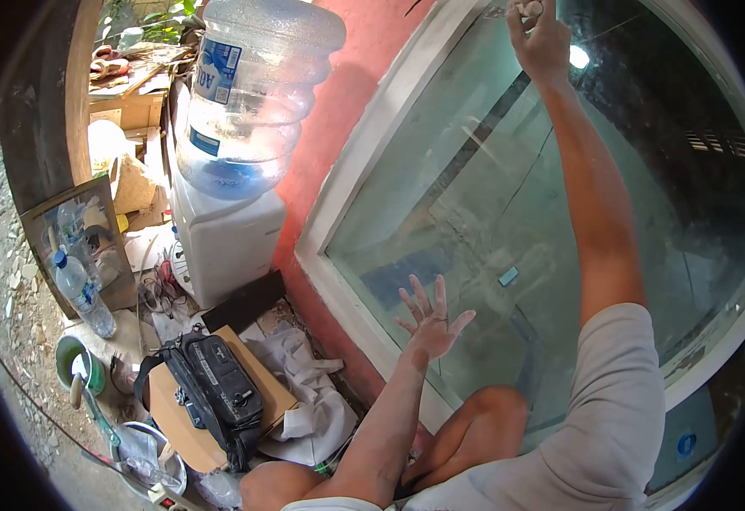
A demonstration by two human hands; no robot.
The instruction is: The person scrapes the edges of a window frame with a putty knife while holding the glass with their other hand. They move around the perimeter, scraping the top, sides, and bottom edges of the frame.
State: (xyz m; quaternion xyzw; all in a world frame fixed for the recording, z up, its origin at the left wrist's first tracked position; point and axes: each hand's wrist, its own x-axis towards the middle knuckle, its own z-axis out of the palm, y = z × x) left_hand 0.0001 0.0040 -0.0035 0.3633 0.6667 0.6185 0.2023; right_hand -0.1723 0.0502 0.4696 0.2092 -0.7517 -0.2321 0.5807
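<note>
My left hand [434,324] has its fingers spread in front of the lower part of a large glass pane [474,221] in a white frame [347,183]. Nothing is in it, and pale powder marks its fingers. My right hand [543,38] is raised at the top, near the pane's upper edge, with its fingers curled round a small pale lump [530,10]. Whether the right hand touches the glass cannot be told. Smears and reflections cover the pane, and a small light-blue piece [509,276] shows at its middle.
A large water bottle [249,94] stands upside down on a white dispenser [227,238] beside the red wall [338,102]. Lower left are a black bag [219,383] on cardboard [176,422], a grey cloth [304,392], a green pot [78,362], a bucket [176,468] and a leaning mirror [117,264].
</note>
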